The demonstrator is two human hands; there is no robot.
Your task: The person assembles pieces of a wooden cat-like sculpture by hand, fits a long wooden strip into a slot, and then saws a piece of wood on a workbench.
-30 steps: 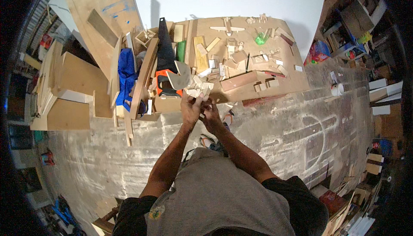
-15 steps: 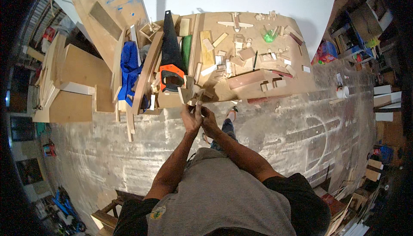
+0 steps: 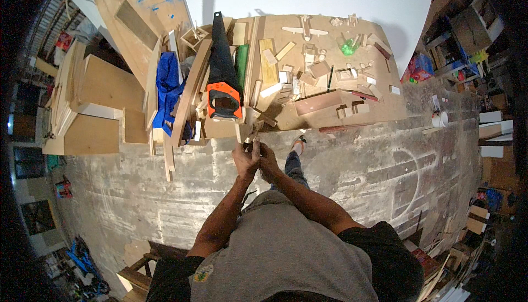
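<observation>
My left hand (image 3: pixel 246 159) and my right hand (image 3: pixel 268 163) meet at the near edge of the workbench (image 3: pixel 385 114), fingers closed together. Between them is a small light wooden piece (image 3: pixel 240 132), standing up from the left fingers and seen nearly edge-on. Its lower part, and anything else in the fingers, is hidden. Just beyond the hands lies a handsaw (image 3: pixel 223 65) with a black blade and an orange-and-black handle. Small wood offcuts (image 3: pixel 268 119) lie to the right of the piece. A wooden toy plane (image 3: pixel 306 28) rests at the back of the bench.
Many small wood blocks, a pencil (image 3: pixel 330 77) and a green transparent object (image 3: pixel 348 47) are spread over the bench's right half. Planks (image 3: pixel 190 95) and a blue cloth (image 3: pixel 167 90) stand at the left. Plywood boards (image 3: pixel 107 82) lean farther left. A white bucket (image 3: pixel 439 119) sits on the floor.
The small wooden piece has turned from showing its broad face to nearly edge-on, and the fingers have closed in tighter around it. The whole bench has shifted slightly right in view.
</observation>
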